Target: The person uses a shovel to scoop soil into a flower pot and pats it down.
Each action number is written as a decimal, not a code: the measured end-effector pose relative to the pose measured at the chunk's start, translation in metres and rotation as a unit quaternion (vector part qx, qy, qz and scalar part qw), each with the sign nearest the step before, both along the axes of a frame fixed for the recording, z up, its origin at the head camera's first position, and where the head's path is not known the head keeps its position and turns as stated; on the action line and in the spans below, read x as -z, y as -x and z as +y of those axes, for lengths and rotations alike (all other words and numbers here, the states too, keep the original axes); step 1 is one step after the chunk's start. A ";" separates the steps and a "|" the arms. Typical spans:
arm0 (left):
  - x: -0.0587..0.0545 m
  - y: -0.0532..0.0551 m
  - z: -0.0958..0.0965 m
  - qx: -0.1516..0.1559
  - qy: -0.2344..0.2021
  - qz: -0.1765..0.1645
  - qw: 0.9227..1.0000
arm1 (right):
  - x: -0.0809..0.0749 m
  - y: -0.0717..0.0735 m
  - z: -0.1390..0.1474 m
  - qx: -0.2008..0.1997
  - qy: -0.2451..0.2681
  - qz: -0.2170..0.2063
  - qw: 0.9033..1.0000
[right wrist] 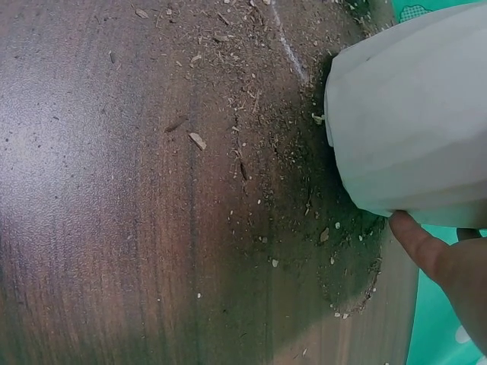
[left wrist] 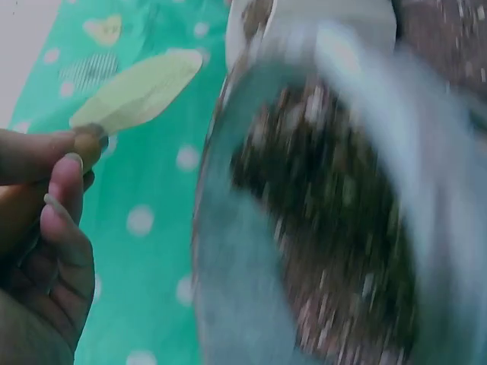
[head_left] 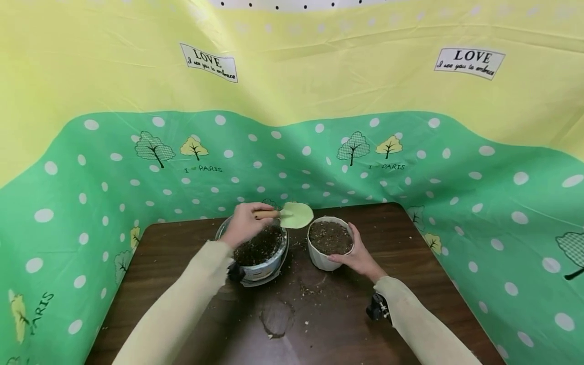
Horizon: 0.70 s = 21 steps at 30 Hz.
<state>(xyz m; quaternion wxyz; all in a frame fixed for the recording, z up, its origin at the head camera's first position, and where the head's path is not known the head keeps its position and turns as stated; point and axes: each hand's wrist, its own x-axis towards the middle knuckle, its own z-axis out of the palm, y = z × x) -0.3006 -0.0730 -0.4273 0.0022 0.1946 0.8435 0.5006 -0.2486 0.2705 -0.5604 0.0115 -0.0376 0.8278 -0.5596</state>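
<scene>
My left hand (head_left: 244,223) grips the wooden handle of a small trowel (head_left: 296,215) with a pale green blade. The trowel is raised over the far side of a basin (head_left: 262,271) that holds dark soil (head_left: 260,246). In the left wrist view the trowel's blade (left wrist: 141,87) looks bare, and the basin is blurred. To the right stands a white pot (head_left: 321,261), filled with brown soil (head_left: 330,238) close to its rim. My right hand (head_left: 360,258) holds this pot from its right side, thumb near the front rim. Most of that hand is out of the right wrist view.
Soil crumbs (right wrist: 251,144) are scattered over the brown wooden table (head_left: 347,324), with a ring of soil (head_left: 277,319) nearer the front. A green and yellow patterned cloth (head_left: 292,152) hangs around the table's back and sides.
</scene>
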 end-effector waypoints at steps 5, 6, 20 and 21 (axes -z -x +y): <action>-0.015 0.007 -0.041 -0.005 0.014 0.009 1.000 | -0.001 -0.001 0.001 0.001 -0.002 0.001 1.000; -0.018 0.008 -0.049 -0.006 0.019 0.010 1.000 | -0.001 -0.001 0.002 0.001 -0.003 0.001 1.000; -0.024 0.012 -0.102 -0.008 0.192 0.076 0.978 | -0.037 -0.017 -0.008 -0.021 0.021 -0.019 0.999; -0.020 0.013 -0.103 -0.006 0.203 0.083 0.976 | -0.037 -0.017 -0.009 -0.021 0.019 -0.019 0.999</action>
